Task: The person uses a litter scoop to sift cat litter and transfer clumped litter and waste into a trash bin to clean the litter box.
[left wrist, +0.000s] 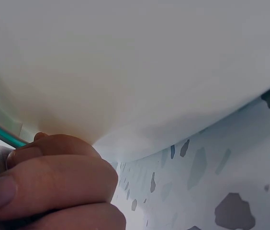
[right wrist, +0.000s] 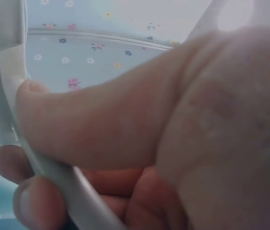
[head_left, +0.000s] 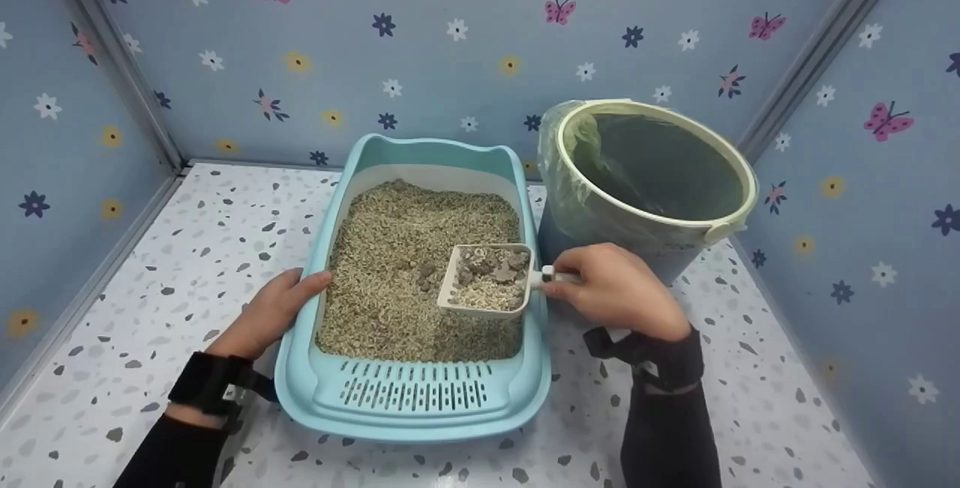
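A blue litter box (head_left: pixel 416 424) full of grainy tan litter (head_left: pixel 382 285) stands on the floor. My left hand (head_left: pixel 270 312) grips its left rim, thumb over the edge; in the left wrist view the curled fingers (left wrist: pixel 53 177) lie under the rim against the pale outer wall. My right hand (head_left: pixel 619 285) holds a white litter scoop (head_left: pixel 487 312) by its handle (right wrist: pixel 84 196), thumb on one side and fingers curled round the other. Grey clumps (head_left: pixel 495 267) and loose litter lie in the scoop, over the right part of the box. A few darker clumps (head_left: pixel 426 274) show on the litter.
A bin (head_left: pixel 682 241) with a pale rim and a thin greenish liner bag (head_left: pixel 574 196) stands right of the box, close to its edge. Flower-patterned walls (head_left: pixel 450 76) enclose the back and both sides. The floor (head_left: pixel 232 241) is white with grey specks.
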Available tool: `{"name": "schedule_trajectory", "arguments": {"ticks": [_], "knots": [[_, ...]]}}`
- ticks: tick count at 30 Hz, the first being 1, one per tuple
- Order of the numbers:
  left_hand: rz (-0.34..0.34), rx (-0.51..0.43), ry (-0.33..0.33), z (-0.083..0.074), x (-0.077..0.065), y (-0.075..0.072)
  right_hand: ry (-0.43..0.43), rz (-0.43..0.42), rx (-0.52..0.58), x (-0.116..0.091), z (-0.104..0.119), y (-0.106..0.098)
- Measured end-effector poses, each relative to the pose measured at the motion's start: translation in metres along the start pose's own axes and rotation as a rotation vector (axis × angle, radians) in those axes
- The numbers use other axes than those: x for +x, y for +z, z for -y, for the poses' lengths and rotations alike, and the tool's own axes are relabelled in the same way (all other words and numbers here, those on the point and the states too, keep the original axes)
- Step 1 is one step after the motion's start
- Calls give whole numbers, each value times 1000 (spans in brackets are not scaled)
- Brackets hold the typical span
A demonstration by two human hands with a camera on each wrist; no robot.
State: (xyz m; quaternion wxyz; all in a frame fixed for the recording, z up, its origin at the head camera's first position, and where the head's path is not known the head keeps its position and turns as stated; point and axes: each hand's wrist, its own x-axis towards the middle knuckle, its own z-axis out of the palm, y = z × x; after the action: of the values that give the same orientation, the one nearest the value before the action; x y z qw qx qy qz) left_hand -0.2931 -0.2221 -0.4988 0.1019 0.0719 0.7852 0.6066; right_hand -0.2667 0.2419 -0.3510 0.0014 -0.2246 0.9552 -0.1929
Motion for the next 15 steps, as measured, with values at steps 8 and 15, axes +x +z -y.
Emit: {"name": "schedule_trajectory", "arguments": {"ticks": [8, 15], "knots": [[11, -17, 8, 1, 1, 0, -114, 64, 152, 13, -6, 7], [3, -26, -4, 1, 1, 0, -159, 142, 326, 32, -5, 27]]}}
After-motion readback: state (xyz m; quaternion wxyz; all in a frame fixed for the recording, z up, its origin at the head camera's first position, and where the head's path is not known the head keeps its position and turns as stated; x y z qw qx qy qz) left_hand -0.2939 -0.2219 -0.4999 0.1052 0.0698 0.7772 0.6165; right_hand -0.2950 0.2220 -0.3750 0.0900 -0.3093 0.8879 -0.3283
